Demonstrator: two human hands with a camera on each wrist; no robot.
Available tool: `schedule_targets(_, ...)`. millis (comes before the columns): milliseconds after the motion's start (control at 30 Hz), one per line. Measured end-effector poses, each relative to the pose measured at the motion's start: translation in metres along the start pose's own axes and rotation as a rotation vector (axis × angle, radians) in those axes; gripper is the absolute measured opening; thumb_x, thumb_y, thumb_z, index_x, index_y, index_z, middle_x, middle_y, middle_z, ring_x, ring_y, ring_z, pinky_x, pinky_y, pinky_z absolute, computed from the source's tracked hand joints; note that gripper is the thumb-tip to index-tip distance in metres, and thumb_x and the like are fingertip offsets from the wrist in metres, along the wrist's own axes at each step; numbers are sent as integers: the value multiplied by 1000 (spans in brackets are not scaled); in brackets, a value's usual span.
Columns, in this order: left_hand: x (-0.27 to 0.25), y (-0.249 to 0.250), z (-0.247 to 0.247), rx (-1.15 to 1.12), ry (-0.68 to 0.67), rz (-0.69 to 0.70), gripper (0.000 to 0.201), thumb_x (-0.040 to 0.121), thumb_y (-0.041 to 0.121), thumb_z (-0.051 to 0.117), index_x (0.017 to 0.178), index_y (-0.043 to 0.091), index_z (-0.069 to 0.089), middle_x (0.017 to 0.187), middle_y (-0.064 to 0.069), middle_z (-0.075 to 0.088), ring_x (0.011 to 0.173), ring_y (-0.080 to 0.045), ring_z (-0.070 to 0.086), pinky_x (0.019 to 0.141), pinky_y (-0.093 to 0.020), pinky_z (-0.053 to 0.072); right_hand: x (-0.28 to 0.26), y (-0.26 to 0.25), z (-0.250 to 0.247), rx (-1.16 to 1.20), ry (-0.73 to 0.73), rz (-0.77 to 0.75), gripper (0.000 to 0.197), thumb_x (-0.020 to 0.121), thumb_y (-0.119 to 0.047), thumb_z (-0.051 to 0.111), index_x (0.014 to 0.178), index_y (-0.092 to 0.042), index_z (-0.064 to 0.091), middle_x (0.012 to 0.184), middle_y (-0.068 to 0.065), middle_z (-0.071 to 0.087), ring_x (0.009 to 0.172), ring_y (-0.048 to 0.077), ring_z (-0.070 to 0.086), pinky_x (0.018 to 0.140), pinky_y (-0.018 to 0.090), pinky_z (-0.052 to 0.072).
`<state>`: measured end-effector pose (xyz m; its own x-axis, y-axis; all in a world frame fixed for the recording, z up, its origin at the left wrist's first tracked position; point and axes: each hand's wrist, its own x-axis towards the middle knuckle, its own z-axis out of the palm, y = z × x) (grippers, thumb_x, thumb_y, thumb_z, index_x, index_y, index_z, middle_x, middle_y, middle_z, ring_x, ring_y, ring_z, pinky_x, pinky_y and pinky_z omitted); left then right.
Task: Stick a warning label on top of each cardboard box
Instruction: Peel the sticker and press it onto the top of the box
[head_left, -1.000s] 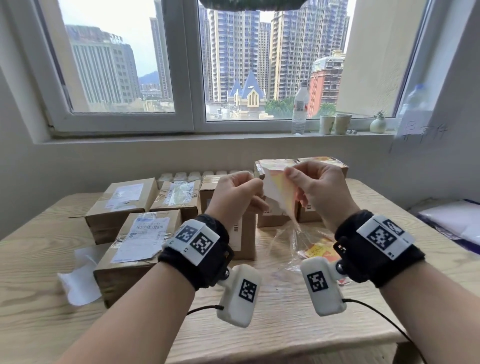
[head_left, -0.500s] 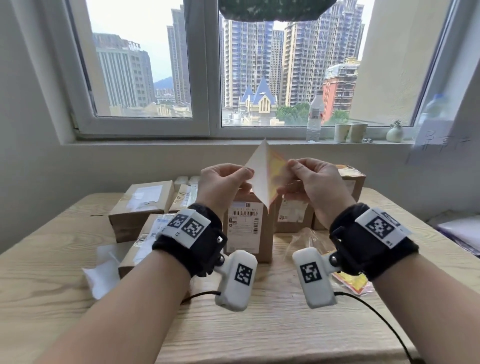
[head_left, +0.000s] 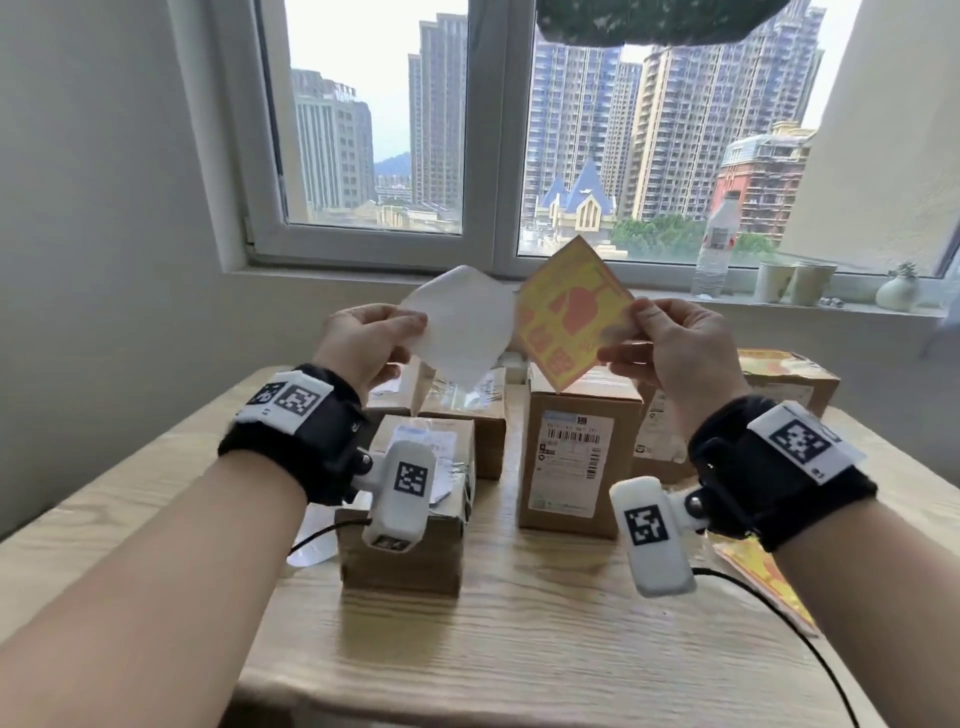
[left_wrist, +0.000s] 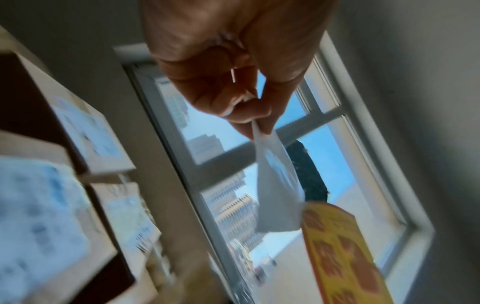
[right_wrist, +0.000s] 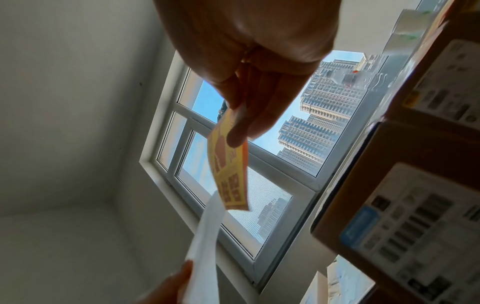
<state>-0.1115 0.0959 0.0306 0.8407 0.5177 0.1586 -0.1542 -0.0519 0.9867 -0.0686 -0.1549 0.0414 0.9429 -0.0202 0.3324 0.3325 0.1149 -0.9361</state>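
Room: pale wooden table (head_left: 519, 649) under a wide window (head_left: 498, 130) with tower blocks outside; a water bottle (head_left: 714, 244) and two cups (head_left: 795, 283) on the sill
Boxes: several cardboard boxes (head_left: 576, 447) stand grouped on the table beneath the raised hands, most showing shipping slips; one far box on the right seems to carry a yellow sheet on top, though I cannot be sure
Left hand: left hand (head_left: 363, 343) pinches a corner of the white backing paper (head_left: 462, 322)
Right hand: right hand (head_left: 675, 348) pinches the yellow warning label (head_left: 571, 312) by its edge, held up above the boxes
Change: half a second ago label and backing were one folded sheet between the hands; now they are peeled wide apart, meeting at most at one corner
Meaning: sticky side looks freed; pressing the label onto a box top seems next
Spare labels: more yellow sheets (head_left: 763, 577) lie on the table by the right wrist
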Motion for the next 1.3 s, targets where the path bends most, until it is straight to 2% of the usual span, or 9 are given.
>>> schedule_targets(133,14,-27,-61,-23,129,-131,13,89,9,64,78,15,60,72,-5,60,31,-1,50,38,-13,45,-4,4,31,10,-72,14,19,100,-19,50,86,-14,61,76,9,72,60,18,71,58,29,59)
schedule_targets(333,19,-96,-148,27,287,-409,26,94,3,56,69,6,49,28,0,47,19,-4,41,27,-11,35,-6,15,66,-49,-140,-4,20,100,-20,50,85,-14,62,77,10,74,67,21,73,67,35,60)
schedule_targets(533,16,-140,-165,141,271,-514,20,91,3,60,72,1,53,33,-4,54,23,-6,49,29,-13,40,-11,27,86,-64,-194,-1,20,101,-17,48,85,-13,60,82,11,72,65,17,72,64,28,59)
schedule_targets(600,18,-145,-162,136,238,-528,10,90,4,62,83,-2,58,48,-9,63,28,-7,55,31,-14,44,-12,31,90,-79,-199,5,20,101,-17,49,84,-13,60,84,11,72,66,18,73,65,28,60)
schedule_targets(700,22,-145,-158,126,222,-494,23,89,6,64,110,0,59,87,-16,64,35,-9,61,34,-17,47,-11,36,92,-89,-192,14,19,100,-18,50,85,-13,60,87,11,73,72,21,74,68,31,59)
schedule_targets(800,26,-140,-155,112,249,-435,39,88,3,65,125,3,52,91,-16,63,32,-9,59,32,-16,45,-9,38,91,-95,-197,19,17,99,-17,51,86,-11,61,90,12,74,77,24,74,72,33,60)
schedule_targets(1067,35,-91,-123,249,351,-174,13,84,11,67,97,9,69,66,-1,60,49,-9,52,44,-20,39,-3,32,77,-102,-205,-1,14,94,-16,60,82,-11,65,90,13,74,84,24,74,81,35,59)
schedule_targets(1167,33,-57,-91,186,252,-112,11,87,10,63,78,17,66,69,-1,62,42,-4,45,38,-15,37,2,28,66,-90,-206,-35,9,91,-16,65,83,-11,69,93,17,74,88,24,74,87,36,57)
schedule_targets(1300,17,-13,-36,10,-64,-135,17,93,26,60,95,10,65,85,-3,71,68,-12,64,59,-21,50,7,26,48,-170,-200,-148,7,83,-16,73,76,-19,73,86,11,75,92,33,71,91,46,56)
